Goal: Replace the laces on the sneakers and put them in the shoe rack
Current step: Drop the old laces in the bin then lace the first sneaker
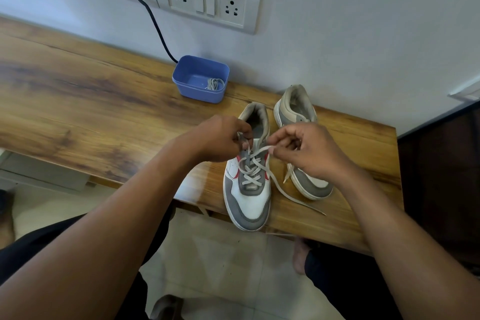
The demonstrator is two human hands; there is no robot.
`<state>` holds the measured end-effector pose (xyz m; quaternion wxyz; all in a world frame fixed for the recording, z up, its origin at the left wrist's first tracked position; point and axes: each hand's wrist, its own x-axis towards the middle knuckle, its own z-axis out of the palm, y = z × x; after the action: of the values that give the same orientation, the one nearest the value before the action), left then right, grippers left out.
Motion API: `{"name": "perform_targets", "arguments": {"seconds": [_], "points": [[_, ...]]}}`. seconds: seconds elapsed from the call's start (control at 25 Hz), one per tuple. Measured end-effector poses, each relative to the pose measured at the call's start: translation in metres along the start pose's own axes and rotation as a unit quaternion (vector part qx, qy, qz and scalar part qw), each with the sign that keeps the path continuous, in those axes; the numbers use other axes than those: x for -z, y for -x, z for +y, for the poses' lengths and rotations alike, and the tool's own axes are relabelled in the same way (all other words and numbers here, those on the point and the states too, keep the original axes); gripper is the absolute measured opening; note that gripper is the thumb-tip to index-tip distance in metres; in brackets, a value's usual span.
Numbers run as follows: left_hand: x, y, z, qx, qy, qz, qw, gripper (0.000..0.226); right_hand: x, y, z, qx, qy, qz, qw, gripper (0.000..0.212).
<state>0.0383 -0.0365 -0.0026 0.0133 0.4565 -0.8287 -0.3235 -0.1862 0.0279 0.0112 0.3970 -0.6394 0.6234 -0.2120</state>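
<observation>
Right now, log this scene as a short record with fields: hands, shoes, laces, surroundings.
left hand: pinches the lace by the top eyelets of the nearer sneaker
right hand: pinches the same lace's other side
nearer sneaker: on the table, toe at its near edge, lace crossed through lower eyelets
second sneaker: beside it, partly behind the right hand
blue tub: by the wall, coiled lace inside
shoe rack: not in view

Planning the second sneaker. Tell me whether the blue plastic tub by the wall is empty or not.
Not empty: the blue plastic tub holds a coiled grey lace on its floor, toward the right side.
</observation>
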Motion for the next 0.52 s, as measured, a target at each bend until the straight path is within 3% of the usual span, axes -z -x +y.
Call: {"name": "perform_targets", "arguments": {"seconds": [0.08,0.2,0.36,0.52], "points": [[-0.001,-0.001,0.001,0.002,-0.002,-0.002,1.0,0.02,-0.005,0.0,-0.003,0.015,0.022,0.005,1.0,0.012],[-0.001,-0.001,-0.002,0.001,-0.001,0.003,1.0,0.02,0.014,-0.003,0.001,0.003,-0.036,0.084,0.996,0.013],[-0.001,-0.001,-0.002,0.001,-0.004,0.008,1.0,0.021,-0.003,0.003,-0.008,-0.01,-0.023,-0.012,1.0,0.008],[-0.002,-0.002,-0.002,0.004,-0.011,0.014,1.0,0.02,0.013,0.002,-0.005,-0.015,-0.035,0.055,0.998,0.01]]}}
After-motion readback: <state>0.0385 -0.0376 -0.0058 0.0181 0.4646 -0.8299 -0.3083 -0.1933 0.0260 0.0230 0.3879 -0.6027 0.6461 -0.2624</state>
